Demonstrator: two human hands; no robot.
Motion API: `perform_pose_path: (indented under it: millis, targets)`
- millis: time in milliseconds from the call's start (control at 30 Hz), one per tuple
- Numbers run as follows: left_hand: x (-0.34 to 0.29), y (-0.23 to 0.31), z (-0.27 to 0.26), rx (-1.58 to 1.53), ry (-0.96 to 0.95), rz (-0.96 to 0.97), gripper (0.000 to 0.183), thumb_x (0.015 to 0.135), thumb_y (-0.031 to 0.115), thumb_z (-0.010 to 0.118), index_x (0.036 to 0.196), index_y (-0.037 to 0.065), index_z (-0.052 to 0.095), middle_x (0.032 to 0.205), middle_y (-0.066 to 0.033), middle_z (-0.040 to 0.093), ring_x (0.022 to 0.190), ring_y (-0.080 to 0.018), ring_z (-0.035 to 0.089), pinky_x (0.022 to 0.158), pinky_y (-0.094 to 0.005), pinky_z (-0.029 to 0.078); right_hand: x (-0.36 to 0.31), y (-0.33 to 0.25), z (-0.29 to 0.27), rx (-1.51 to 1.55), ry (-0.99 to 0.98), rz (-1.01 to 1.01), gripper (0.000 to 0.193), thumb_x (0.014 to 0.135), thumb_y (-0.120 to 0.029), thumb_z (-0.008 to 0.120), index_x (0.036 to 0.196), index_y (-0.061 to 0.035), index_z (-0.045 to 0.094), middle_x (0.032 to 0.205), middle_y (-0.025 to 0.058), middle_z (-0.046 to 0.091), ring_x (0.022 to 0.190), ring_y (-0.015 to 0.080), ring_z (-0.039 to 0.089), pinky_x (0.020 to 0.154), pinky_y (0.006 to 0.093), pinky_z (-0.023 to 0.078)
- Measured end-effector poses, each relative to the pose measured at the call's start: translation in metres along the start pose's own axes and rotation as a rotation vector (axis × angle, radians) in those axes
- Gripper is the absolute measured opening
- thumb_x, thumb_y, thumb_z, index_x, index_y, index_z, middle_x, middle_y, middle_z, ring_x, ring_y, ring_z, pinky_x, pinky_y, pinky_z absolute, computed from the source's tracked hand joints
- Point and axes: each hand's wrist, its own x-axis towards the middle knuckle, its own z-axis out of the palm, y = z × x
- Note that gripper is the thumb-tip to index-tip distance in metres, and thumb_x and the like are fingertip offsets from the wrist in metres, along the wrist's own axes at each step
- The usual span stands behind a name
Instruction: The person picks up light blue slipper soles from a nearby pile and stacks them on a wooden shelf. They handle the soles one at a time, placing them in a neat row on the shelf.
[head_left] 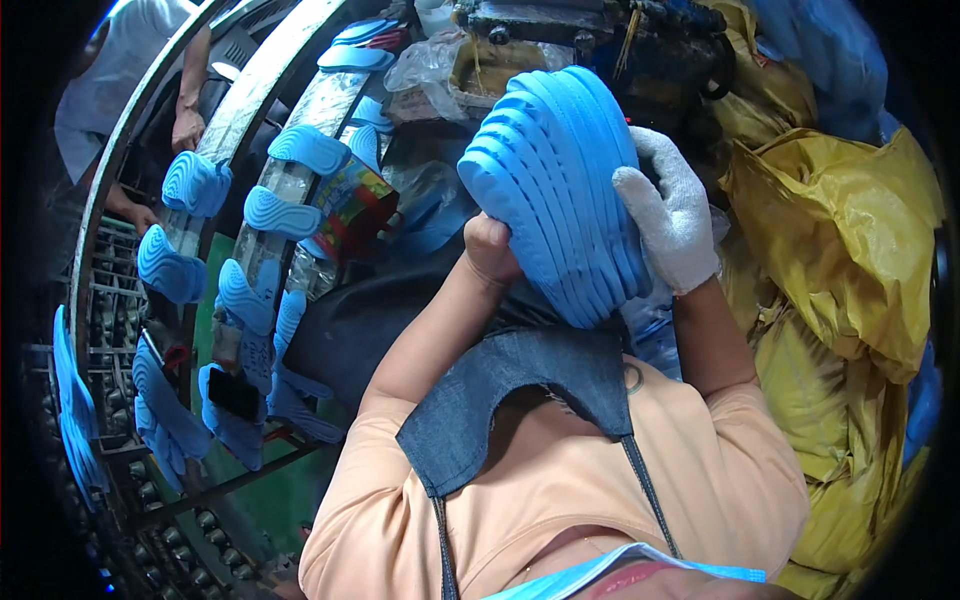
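The bare left hand (pixel 491 250) is grasping a stack of blue soles (pixel 558 190) between both hands, the gloved right hand (pixel 672 205) is touching its edge, grip unclear, and the probably light, springy layers are inviting a two-sided squeeze.

Seeing a bright metal rail (pixel 280 62) sweeping down the left side, carrying a neat stack of blue soles (pixel 196 184) and, just below, a second blue pile (pixel 172 265). Finding beside that a greyer rail (pixel 322 103), bearing curved soles (pixel 283 213) in separate piles, lying crosswise toward the top. Glimpsing green floor (pixel 285 500) through gaps lower down.
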Motion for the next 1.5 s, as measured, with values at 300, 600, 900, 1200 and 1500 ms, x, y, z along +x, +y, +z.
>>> perform_pose_path:
  millis: [300, 600, 900, 1200, 1500]
  targets:
    - [-0.011, 0.004, -0.019, -0.108, -0.078, 0.033, 0.095, 0.071, 0.026, 0.082, 0.150, 0.001, 0.034, 0.145, -0.0184, 0.048, 0.131, -0.0370, 0.050, 0.111, -0.0537, 0.038, 0.004, -0.008, 0.009, -0.079, -0.008, -0.049, 0.036, 0.097, -0.028, 0.062, 0.117, 0.0019, 0.063, 0.106, 0.0133, 0.066, 0.101, 0.0221, 0.063, 0.092, 0.0339, 0.048]
    - [-0.001, 0.010, 0.003, -0.127, 0.057, 0.002, 0.075, 0.072, 0.019, 0.077, 0.139, 0.000, 0.049, 0.131, -0.0180, 0.061, 0.117, -0.0331, 0.062, 0.108, -0.0482, 0.043, 0.005, 0.022, 0.019, -0.026, -0.339, 0.192, 0.080, 0.095, -0.044, 0.056, 0.153, -0.0021, 0.020, 0.147, 0.0171, 0.038, 0.133, 0.0280, 0.041, 0.113, 0.0400, 0.031]
    - [-0.048, 0.059, 0.001, -0.070, 0.171, 0.161, 0.070, 0.077, 0.021, 0.074, 0.138, -0.001, 0.050, 0.132, -0.0186, 0.061, 0.117, -0.0333, 0.062, 0.108, -0.0475, 0.043, 0.049, 0.024, 0.091, 0.314, -0.524, 0.258, 0.064, 0.101, -0.040, 0.050, 0.147, 0.0024, 0.033, 0.141, 0.0163, 0.046, 0.129, 0.0249, 0.044, 0.111, 0.0381, 0.031]
    - [-0.083, 0.132, -0.027, -0.097, 0.401, 0.228, 0.049, 0.086, 0.016, 0.069, 0.129, -0.004, 0.055, 0.117, -0.0183, 0.068, 0.104, -0.0315, 0.068, 0.099, -0.0478, 0.052, 0.103, 0.063, 0.198, 0.130, -0.713, 0.068, 0.055, 0.099, -0.030, 0.051, 0.140, 0.0056, 0.040, 0.122, 0.0159, 0.059, 0.111, 0.0197, 0.056, 0.100, 0.0319, 0.042]
    - [-0.090, 0.174, -0.108, -0.140, 0.601, 0.539, 0.032, 0.086, 0.025, 0.069, 0.112, 0.007, 0.067, 0.101, -0.0078, 0.072, 0.092, -0.0239, 0.069, 0.088, -0.0439, 0.055, 0.304, 0.249, 0.393, 0.031, -0.963, -0.091, 0.046, 0.105, -0.025, 0.041, 0.145, -0.0021, 0.047, 0.138, 0.0128, 0.057, 0.124, 0.0205, 0.053, 0.106, 0.0321, 0.039]
